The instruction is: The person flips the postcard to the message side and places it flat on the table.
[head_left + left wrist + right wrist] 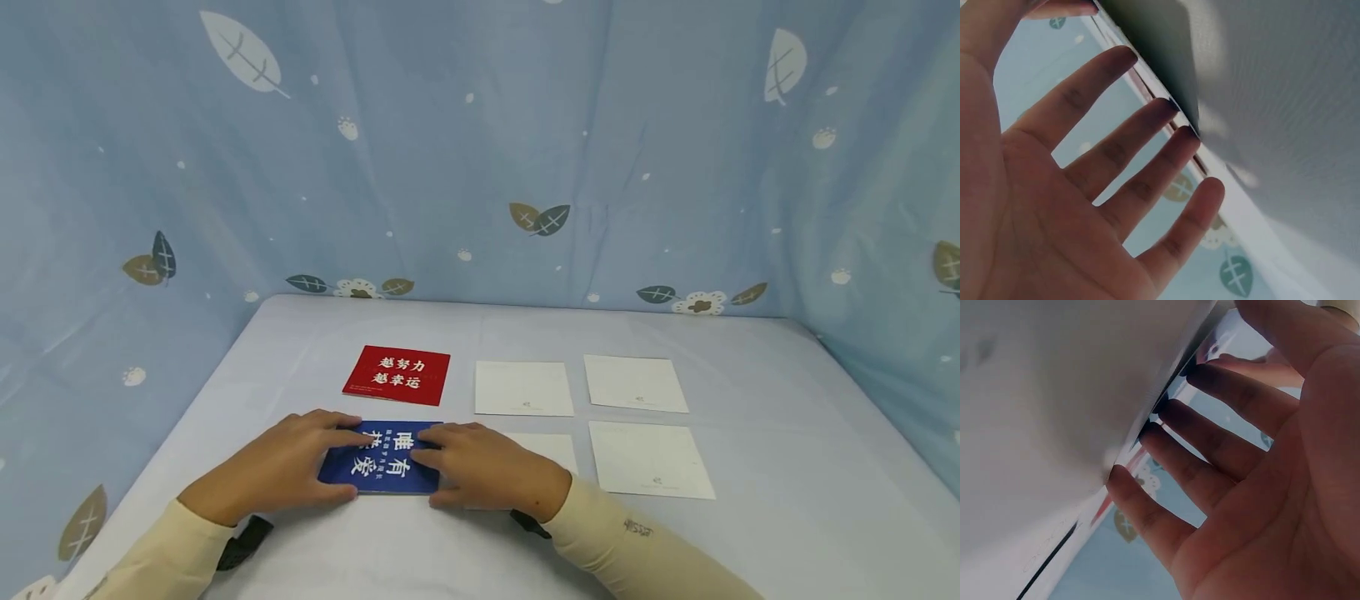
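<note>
A blue card [381, 468] with white characters turned sideways lies flat on the table, low and left of centre in the head view. From its left side my left hand [288, 462] touches it, fingertips on the card's top and left part and thumb by the near left corner. On the opposite side my right hand [498, 471] has fingertips over the right edge, its thumb by the near right corner. In the left wrist view the fingers [1141, 190] are spread and nearly straight; the right wrist view shows similarly extended fingers [1179, 459].
Behind the blue card lies a red card [397, 377] with white characters. To the right are several white cards in two rows, among them a back one [524, 388] and a front one [652, 459]; my right hand partly covers another [551, 450]. A leaf-patterned blue curtain [450, 150] surrounds the table.
</note>
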Demonstrator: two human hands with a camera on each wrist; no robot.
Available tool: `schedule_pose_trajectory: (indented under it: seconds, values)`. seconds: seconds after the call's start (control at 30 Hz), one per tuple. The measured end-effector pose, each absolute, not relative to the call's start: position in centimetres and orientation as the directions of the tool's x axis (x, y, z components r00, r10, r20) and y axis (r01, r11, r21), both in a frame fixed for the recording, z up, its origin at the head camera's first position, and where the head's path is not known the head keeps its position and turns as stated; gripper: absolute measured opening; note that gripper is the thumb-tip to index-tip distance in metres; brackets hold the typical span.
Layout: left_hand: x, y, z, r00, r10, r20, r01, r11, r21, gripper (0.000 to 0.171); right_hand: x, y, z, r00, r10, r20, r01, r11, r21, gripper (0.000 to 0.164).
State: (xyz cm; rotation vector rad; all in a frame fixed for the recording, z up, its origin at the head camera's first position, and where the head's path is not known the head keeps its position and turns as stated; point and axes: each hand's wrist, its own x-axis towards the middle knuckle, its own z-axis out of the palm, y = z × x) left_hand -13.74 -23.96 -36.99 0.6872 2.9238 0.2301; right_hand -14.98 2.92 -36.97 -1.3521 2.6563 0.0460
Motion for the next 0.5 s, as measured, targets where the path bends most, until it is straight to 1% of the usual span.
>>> schedule_pose_trajectory:
  seconds: [0.1, 0.27, 0.37, 0.5]
  values:
    - [-13.71, -23.88, -36.81, -0.886, 0.455, -0.085, 0.434, 0.88, 0.191, 0.056, -14.96, 3.06, -36.96, -0.582, -0.799, -0.15, -0.804, 0.593, -0.042, 0.059]
    - [-13.81, -24.06, -36.58, -0.882, 0.462, -0.093, 0.434, 0.873, 0.222, 0.049, -15.09, 3.33, -37.02, -0.561, -0.82, -0.115, -0.821, 0.569, -0.052, 0.053]
    - [-13.95, -24.29, -36.42, -0.876, 0.474, -0.091, 0.438, 0.859, 0.265, 0.045, -15.22, 3.52, -37.02, -0.55, -0.831, -0.081, -0.828, 0.556, -0.078, 0.045]
    - [-14.16, -24.54, -36.19, -0.875, 0.48, -0.07, 0.436, 0.841, 0.32, 0.039, -15.4, 3.62, -36.86, -0.559, -0.829, -0.014, -0.82, 0.556, -0.137, 0.037]
